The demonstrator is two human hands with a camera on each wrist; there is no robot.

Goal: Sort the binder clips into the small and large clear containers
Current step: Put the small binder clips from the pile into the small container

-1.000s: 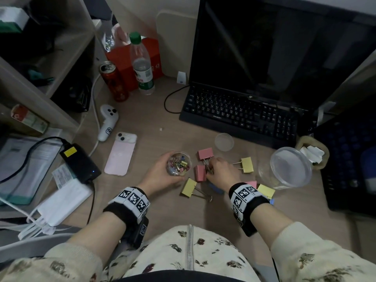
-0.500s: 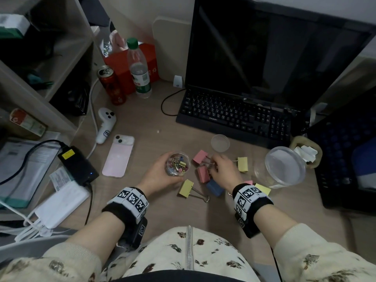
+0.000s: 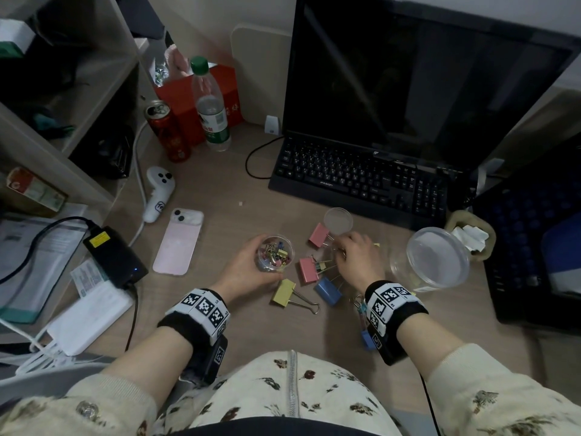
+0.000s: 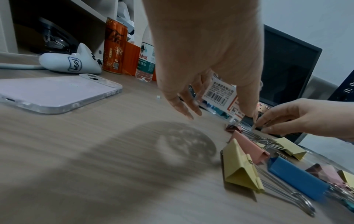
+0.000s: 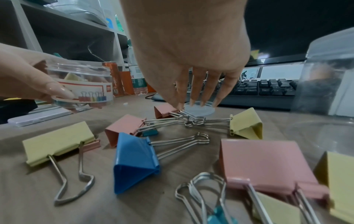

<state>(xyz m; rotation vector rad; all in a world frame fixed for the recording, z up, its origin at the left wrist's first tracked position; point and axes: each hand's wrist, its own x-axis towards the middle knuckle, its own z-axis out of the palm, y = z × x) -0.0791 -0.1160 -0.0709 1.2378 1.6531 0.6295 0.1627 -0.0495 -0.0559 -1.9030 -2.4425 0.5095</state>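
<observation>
Several large binder clips (image 5: 134,163) lie loose on the wooden worktop (image 3: 220,316) in front of the keyboard (image 3: 361,180), in pink, yellow and blue, their wire handles crossing one another. Left hand (image 3: 248,269) grips the small clear container (image 3: 275,253) from the side, thumb and fingers curled round its wall; the right wrist view shows it held just clear of the worktop, with small coloured clips inside it. Right hand (image 3: 358,262) is just right of it, palm down over the clip pile, fingers pointing down with their tips at the wire handles of the far pink clip (image 5: 163,111); whether the tips actually pinch a handle cannot be told. Round clear lid (image 5: 199,108) lies flat just beyond those fingertips. Large clear container (image 3: 435,258) stands open to the right of the right hand, close by but not touching it. Blue clip and a yellow clip (image 3: 284,292) lie nearer the person, between the two wrists. Pink phone (image 3: 179,245) lies face down to the left of the left hand.
</observation>
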